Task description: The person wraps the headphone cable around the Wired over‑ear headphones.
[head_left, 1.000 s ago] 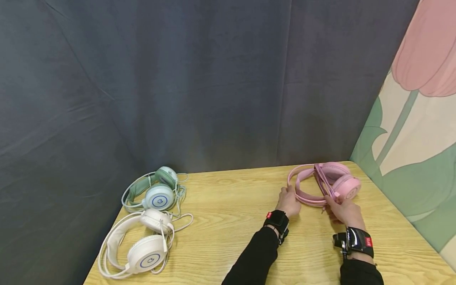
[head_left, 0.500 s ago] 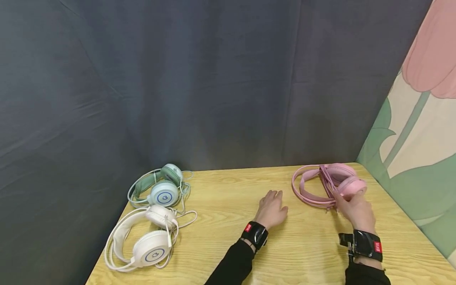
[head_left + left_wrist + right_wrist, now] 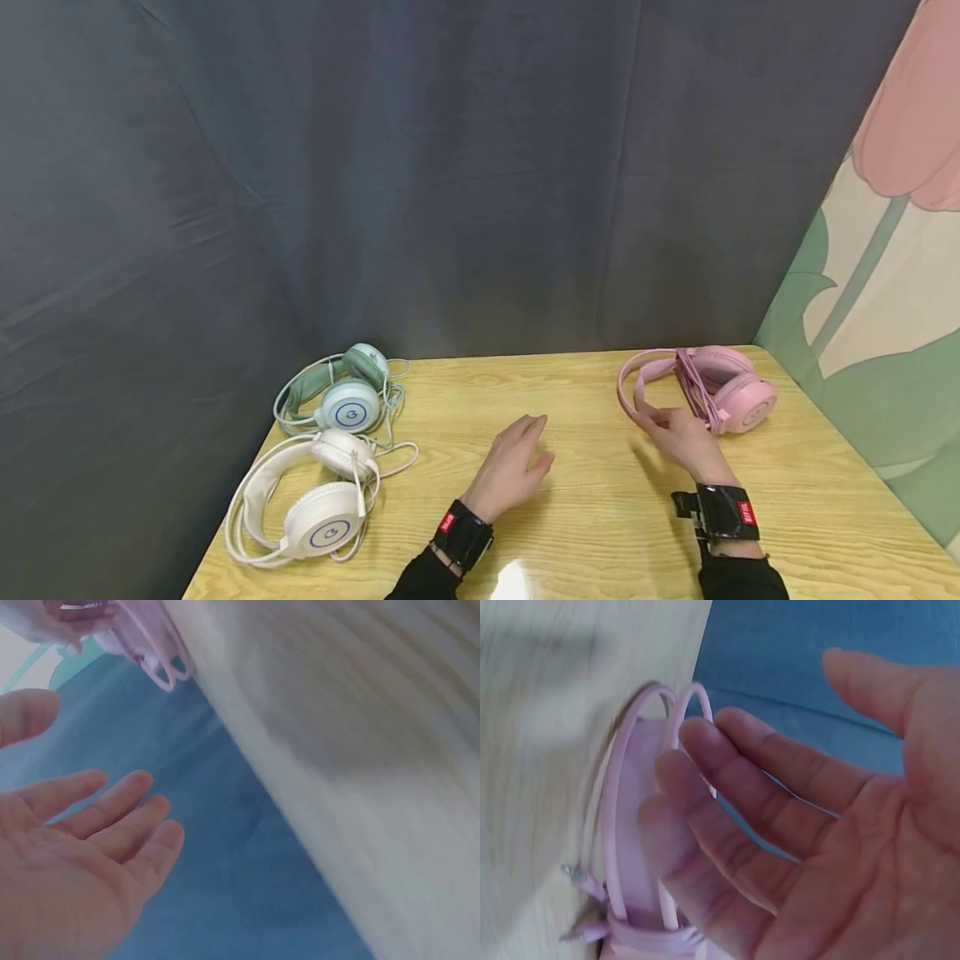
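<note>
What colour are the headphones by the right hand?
Those headphones are pink, cable included; the head view shows it best.

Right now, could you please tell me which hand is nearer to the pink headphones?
Right. The right hand is at the near side of the pink headphones, by the headband; the left hand is apart from them, off to the left.

Smooth plastic pink headphones [image 3: 746, 403]; woodgrain tabletop [image 3: 592, 508]
</note>
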The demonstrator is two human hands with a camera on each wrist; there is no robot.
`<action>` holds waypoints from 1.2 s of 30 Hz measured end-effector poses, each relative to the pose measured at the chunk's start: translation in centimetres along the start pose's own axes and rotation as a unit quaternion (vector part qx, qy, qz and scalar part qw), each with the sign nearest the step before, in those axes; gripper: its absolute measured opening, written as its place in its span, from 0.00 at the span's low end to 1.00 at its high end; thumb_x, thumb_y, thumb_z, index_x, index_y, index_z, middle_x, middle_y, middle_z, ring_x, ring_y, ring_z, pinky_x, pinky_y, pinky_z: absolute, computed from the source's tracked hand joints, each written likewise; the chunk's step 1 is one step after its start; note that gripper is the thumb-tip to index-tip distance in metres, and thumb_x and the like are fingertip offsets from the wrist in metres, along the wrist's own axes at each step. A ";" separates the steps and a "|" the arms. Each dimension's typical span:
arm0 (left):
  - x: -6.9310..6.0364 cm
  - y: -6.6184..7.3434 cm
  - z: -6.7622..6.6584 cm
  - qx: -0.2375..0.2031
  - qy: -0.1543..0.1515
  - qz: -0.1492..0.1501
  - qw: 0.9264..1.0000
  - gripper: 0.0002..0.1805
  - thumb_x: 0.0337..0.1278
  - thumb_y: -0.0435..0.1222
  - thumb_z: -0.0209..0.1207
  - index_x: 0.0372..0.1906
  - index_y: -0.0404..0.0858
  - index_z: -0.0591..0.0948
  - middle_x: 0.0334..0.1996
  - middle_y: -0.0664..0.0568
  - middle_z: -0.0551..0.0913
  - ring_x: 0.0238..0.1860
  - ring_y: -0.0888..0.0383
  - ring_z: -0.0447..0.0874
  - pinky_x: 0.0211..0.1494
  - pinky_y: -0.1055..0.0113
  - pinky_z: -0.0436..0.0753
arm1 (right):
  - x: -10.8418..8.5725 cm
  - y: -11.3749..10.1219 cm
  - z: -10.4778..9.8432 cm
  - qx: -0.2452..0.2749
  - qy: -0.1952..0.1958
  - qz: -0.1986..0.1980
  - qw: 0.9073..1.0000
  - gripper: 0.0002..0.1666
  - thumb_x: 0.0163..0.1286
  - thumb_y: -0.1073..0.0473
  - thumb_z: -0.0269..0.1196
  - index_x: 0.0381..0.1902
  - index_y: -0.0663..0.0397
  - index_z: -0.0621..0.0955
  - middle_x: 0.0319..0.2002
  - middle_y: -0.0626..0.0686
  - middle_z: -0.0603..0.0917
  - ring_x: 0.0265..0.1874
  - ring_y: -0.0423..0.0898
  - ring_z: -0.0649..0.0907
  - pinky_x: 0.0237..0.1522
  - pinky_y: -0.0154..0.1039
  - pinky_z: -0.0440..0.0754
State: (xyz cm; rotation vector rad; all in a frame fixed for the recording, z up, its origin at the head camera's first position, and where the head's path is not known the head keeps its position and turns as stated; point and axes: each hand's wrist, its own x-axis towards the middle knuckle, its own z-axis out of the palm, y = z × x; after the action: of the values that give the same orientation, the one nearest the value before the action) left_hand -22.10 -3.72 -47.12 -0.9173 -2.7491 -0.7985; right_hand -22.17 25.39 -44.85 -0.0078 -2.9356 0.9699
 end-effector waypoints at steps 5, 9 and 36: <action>-2.0 -1.5 -2.3 0.007 0.023 -0.003 1.000 0.29 0.70 0.41 0.54 0.71 0.35 0.66 0.64 0.41 0.73 0.67 0.46 0.71 0.67 0.50 0.72 | 0.2 -0.6 0.4 0.013 -0.029 -0.016 0.999 0.36 0.74 0.39 0.52 0.58 0.67 0.79 0.34 0.57 0.85 0.31 0.48 0.80 0.29 0.42 0.75; -3.0 -2.4 -4.3 0.015 0.049 -0.014 0.999 0.28 0.69 0.41 0.55 0.69 0.34 0.68 0.63 0.40 0.75 0.66 0.45 0.72 0.66 0.51 0.73 | 0.1 -0.9 0.7 0.012 -0.038 -0.031 0.999 0.36 0.74 0.39 0.52 0.58 0.66 0.78 0.44 0.60 0.87 0.43 0.55 0.85 0.40 0.51 0.81; -13.1 -7.2 -11.1 0.142 0.234 -0.049 0.960 0.28 0.36 0.33 0.76 0.50 0.32 0.82 0.50 0.37 0.80 0.55 0.38 0.77 0.56 0.42 0.75 | 0.1 -2.0 1.6 0.033 -0.108 -0.072 0.991 0.26 0.75 0.45 0.53 0.51 0.63 0.82 0.43 0.56 0.86 0.38 0.45 0.81 0.40 0.43 0.79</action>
State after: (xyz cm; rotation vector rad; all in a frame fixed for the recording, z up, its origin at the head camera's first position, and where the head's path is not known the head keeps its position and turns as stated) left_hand -16.19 -21.21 -44.64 -0.4646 -2.4134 -0.5271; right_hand -22.32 22.82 -44.93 0.3260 -3.0388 1.1099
